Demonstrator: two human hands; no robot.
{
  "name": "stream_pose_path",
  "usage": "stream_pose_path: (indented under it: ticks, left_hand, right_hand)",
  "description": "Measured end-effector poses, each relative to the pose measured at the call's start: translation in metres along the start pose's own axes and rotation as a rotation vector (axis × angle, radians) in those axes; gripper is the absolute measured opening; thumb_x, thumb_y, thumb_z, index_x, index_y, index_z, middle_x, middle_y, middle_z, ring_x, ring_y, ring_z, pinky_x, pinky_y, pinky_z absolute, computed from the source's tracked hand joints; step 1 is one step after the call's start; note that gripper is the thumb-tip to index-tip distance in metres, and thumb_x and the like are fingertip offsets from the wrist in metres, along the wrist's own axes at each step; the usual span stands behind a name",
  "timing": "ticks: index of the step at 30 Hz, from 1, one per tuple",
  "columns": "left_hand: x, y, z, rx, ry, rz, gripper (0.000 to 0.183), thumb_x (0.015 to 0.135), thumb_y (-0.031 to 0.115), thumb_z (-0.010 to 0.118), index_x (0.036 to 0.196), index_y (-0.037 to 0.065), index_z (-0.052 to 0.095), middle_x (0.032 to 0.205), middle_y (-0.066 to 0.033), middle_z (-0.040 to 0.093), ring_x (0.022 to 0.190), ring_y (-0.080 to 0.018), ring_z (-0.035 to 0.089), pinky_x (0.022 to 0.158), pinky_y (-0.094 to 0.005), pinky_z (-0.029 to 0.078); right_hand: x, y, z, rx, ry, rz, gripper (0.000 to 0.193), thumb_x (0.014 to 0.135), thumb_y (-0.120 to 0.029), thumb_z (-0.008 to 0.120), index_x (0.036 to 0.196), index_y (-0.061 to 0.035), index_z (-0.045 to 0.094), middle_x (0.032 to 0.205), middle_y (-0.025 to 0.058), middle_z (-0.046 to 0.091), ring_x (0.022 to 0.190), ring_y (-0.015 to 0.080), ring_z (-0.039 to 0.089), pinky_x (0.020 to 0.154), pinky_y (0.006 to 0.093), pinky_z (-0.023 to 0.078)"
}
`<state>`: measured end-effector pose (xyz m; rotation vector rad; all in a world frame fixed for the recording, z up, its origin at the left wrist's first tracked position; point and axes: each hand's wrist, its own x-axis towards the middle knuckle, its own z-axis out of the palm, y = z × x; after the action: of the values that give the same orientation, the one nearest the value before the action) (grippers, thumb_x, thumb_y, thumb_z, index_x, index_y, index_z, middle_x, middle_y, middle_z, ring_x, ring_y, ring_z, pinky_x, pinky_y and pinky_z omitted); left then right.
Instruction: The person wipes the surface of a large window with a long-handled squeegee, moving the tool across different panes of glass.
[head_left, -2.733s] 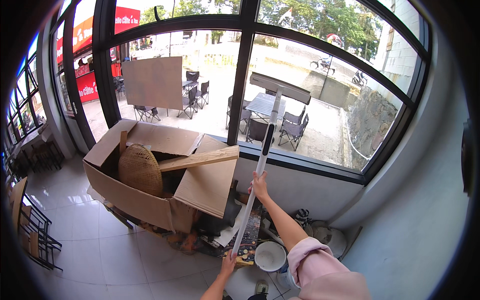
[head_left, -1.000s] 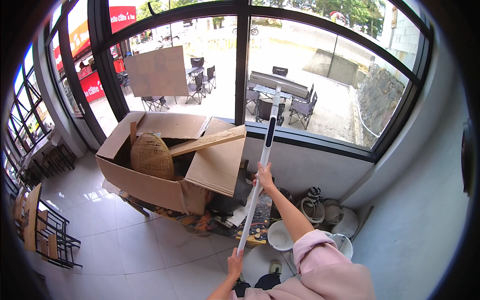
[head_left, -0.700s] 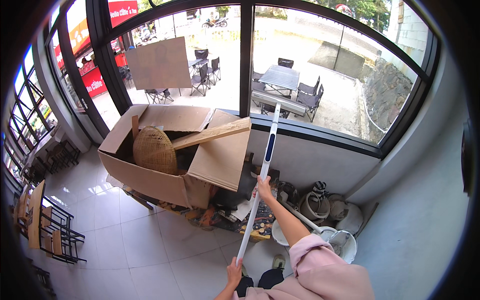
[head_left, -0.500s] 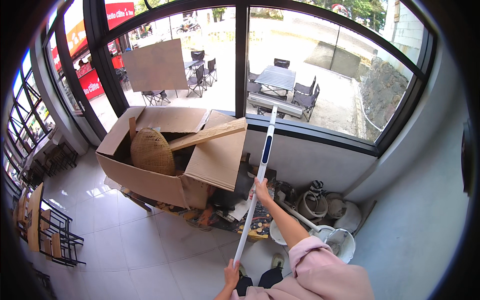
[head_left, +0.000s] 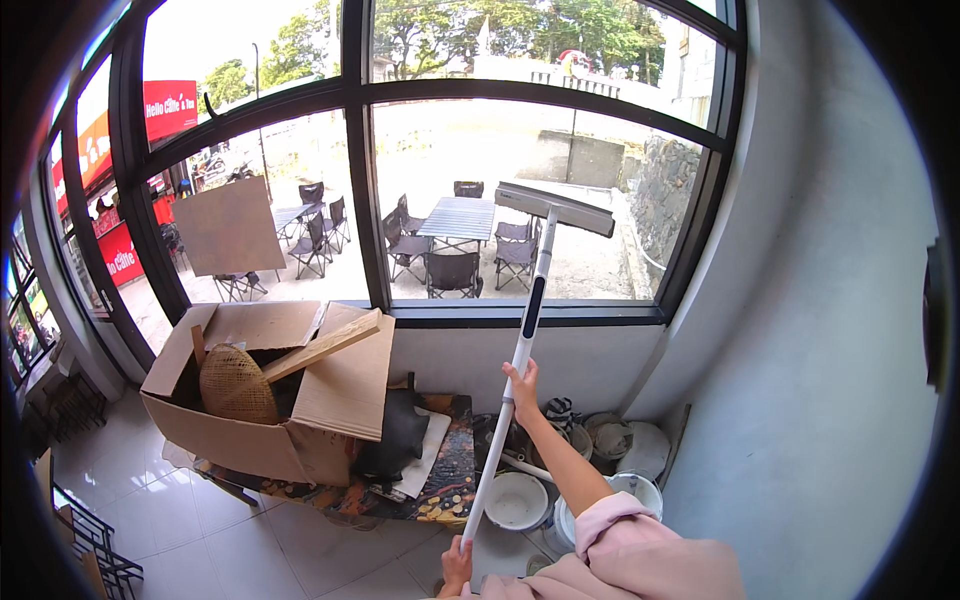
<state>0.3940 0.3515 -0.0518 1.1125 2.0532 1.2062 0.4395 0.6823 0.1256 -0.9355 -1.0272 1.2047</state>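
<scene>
A long white window squeegee (head_left: 497, 440) slants up in front of me, its wide grey head (head_left: 556, 208) overlapping the right window pane (head_left: 590, 255). Whether the blade touches the glass I cannot tell. Around the middle of the pole, below its dark inset panel, my right hand (head_left: 521, 390) is closed. My left hand (head_left: 456, 566) grips the pole low down, near the picture's lower edge. The pole's bottom end is partly hidden by that hand and my pink clothing.
An open cardboard box (head_left: 225, 445) with a woven basket (head_left: 240, 385) and a wooden plank (head_left: 325, 345) sits on a dark patterned table (head_left: 455, 480). White buckets (head_left: 516, 502) and pots stand below the window at right. A pale wall (head_left: 800, 400) bounds the right side.
The squeegee head has risen from the bottom frame of the window to higher over the pane. My view has tilted up and turned right. Both hands keep their grip.
</scene>
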Motion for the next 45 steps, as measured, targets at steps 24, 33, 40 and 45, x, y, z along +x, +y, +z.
stream_pose_path:
  ticks: [24,33,40,45]
  left_hand:
    - [0.029,0.114,0.165,0.077,-0.038,0.125,0.035,0.087,0.043,0.044,0.086,0.01,0.052,0.058,-0.0183,0.054,0.057,-0.0403,0.054,0.051,-0.0486,0.039]
    - [0.031,0.134,0.198,0.106,-0.001,0.167,0.035,0.087,0.045,0.042,0.085,0.011,0.051,0.059,-0.0196,0.054,0.059,-0.0425,0.053,0.051,-0.0508,0.037]
    - [0.038,0.148,0.204,0.076,0.014,0.167,0.036,0.087,0.045,0.042,0.084,0.011,0.051,0.059,-0.0197,0.053,0.059,-0.0424,0.052,0.052,-0.0508,0.036]
    - [0.045,0.167,0.211,0.052,0.029,0.198,0.038,0.087,0.046,0.042,0.085,0.009,0.051,0.057,-0.0184,0.052,0.057,-0.04,0.053,0.051,-0.0481,0.037]
  right_hand:
    - [0.154,-0.073,-0.19,-0.688,0.203,-0.268,0.036,0.074,-0.036,0.06,0.08,-0.0003,0.061,0.071,0.0115,0.062,0.069,0.0227,0.061,0.065,0.0338,0.045]
    - [0.173,-0.096,-0.23,-0.717,0.19,-0.191,0.034,0.075,-0.036,0.058,0.075,-0.0022,0.06,0.069,0.0089,0.061,0.067,0.0217,0.06,0.064,0.033,0.045]
    - [0.189,-0.102,-0.233,-0.594,0.095,-0.155,0.045,0.074,-0.04,0.056,0.095,0.0004,0.055,0.077,0.0157,0.063,0.083,0.0334,0.059,0.082,0.0437,0.038]
    - [0.201,-0.131,-0.227,-0.54,0.003,-0.245,0.047,0.074,-0.039,0.056,0.095,0.003,0.051,0.079,0.0177,0.062,0.082,0.0342,0.059,0.081,0.0422,0.039]
